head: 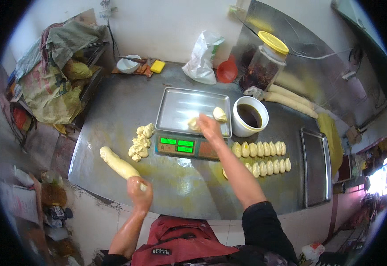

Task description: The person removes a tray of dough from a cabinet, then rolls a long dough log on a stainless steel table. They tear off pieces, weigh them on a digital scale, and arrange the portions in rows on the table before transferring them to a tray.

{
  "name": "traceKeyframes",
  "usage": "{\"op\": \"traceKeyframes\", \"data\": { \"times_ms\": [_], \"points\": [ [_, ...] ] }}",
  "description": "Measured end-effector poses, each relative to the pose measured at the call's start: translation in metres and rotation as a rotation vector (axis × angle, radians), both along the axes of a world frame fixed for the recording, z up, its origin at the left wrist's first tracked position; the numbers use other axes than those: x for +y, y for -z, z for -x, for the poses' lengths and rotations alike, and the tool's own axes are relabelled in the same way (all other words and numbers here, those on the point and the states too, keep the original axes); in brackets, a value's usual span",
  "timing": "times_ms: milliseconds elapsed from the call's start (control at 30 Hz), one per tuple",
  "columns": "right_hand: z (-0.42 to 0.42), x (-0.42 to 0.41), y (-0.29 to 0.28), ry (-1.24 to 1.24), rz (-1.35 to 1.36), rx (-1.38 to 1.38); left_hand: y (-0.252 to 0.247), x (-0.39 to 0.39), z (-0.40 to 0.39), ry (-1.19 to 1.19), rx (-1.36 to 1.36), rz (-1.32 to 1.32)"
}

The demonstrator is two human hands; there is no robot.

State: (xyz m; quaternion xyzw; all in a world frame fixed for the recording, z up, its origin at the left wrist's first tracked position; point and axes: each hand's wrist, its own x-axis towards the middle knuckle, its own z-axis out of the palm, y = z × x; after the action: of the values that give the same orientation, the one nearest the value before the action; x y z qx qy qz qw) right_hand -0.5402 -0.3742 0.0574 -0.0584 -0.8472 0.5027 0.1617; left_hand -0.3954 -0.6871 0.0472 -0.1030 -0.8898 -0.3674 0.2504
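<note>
My left hand (139, 192) is closed around the near end of a long dough log (118, 164), with a bit of dough showing at the fist. Over the metal pan (180, 103) of a digital scale (176, 146), my right hand (209, 128) has a small dough piece (193, 124) at its fingertips; both are motion-blurred. Another dough piece (219, 114) rests at the pan's right side. Left of the scale lies a heap of dough scraps (140, 143). Two rows of shaped dough pieces (263, 149) lie to the right, partly hidden by my right forearm.
A white bucket of dark liquid (250, 114) stands right of the pan. Farther right is a metal tray (317, 168). Along the back are a white bowl (128, 65), yellow sponge (158, 66), plastic bag (202, 58), red funnel (227, 71) and yellow-lidded jar (264, 63).
</note>
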Motion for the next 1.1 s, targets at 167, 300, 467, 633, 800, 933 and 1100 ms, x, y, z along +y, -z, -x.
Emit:
{"op": "traceKeyframes", "data": {
  "times_ms": [167,300,467,633,800,933,1100],
  "points": [
    [0.047,0.077,-0.004,-0.206,-0.962,-0.098,0.042,0.05,0.001,0.294,-0.225,0.176],
    [0.028,0.076,-0.041,-0.256,-1.055,-0.574,0.053,0.049,0.005,0.473,-0.24,0.399],
    [-0.019,0.115,-0.009,-0.559,-0.817,0.009,0.057,0.051,0.011,0.552,-0.261,0.472],
    [-0.077,0.119,-0.007,-0.193,0.042,-0.105,0.053,0.052,0.008,0.561,-0.289,0.497],
    [-0.169,0.294,0.079,0.58,0.778,-0.08,0.056,0.058,0.01,0.575,-0.289,0.576],
    [-0.248,0.429,0.118,0.941,0.033,-0.073,0.059,0.058,0.012,0.581,-0.33,0.612],
    [-0.28,0.461,0.139,0.957,-0.405,-0.33,0.042,0.052,0.015,0.641,-0.364,0.729]
  ]
}}
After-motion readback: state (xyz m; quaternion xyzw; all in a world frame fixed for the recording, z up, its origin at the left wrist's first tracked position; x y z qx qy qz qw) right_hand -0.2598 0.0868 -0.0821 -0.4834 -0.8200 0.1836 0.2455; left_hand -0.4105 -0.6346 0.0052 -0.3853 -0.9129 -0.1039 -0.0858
